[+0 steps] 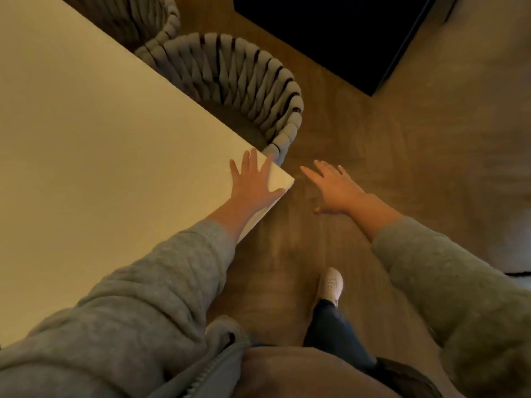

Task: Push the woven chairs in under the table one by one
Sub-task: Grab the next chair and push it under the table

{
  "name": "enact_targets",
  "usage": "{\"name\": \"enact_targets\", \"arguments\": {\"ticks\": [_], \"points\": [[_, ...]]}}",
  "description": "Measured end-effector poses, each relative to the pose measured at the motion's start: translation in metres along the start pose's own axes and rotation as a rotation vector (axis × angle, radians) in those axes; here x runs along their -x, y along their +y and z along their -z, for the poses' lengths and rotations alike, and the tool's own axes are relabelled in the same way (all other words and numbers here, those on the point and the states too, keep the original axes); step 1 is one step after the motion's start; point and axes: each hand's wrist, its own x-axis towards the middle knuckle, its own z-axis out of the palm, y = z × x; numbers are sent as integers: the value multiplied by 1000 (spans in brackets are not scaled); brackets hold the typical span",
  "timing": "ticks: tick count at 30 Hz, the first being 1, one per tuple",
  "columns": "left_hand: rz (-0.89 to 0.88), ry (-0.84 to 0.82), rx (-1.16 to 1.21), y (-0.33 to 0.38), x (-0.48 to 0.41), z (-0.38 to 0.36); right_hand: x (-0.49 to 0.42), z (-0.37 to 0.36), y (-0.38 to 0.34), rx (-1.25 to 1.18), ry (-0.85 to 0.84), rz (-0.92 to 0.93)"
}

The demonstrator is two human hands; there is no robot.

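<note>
A pale cream table (86, 139) fills the left of the view, its near corner jutting toward the person. To the right lies a brown wooden floor (402, 153), with a dark rectangular patch (330, 33) at the top. A white shoe (332, 284) under a dark trouser leg stands on the bare floor between the person and the chairs. The left hand (253, 182), in a grey sleeve, lies over the table corner with fingers spread wide, holding nothing; whether it presses on the top is unclear. The right hand (336, 191) hangs over the floor just beside that corner, fingers straight and splayed, empty. The near woven chair (258, 81) has a curved back of thick grey braided cord with dark gaps. It stands at the table's long edge, seat partly under the top. A second woven chair (149, 15) sits beyond, touching it.
</note>
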Motion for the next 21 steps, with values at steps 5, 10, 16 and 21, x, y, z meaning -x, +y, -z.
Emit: {"name": "enact_targets", "arguments": {"ticks": [5,10,16,21], "points": [[154,-30,97,50,-71,26,-58,48,94,160,-50,172],[265,-72,173,74,-131,36,-125,91,146,271,-77,283],[461,-123,496,60,-206,44,-236,130,155,408,-130,540],[734,-136,852,15,-270,47,-331,173,134,574,-152,741]]}}
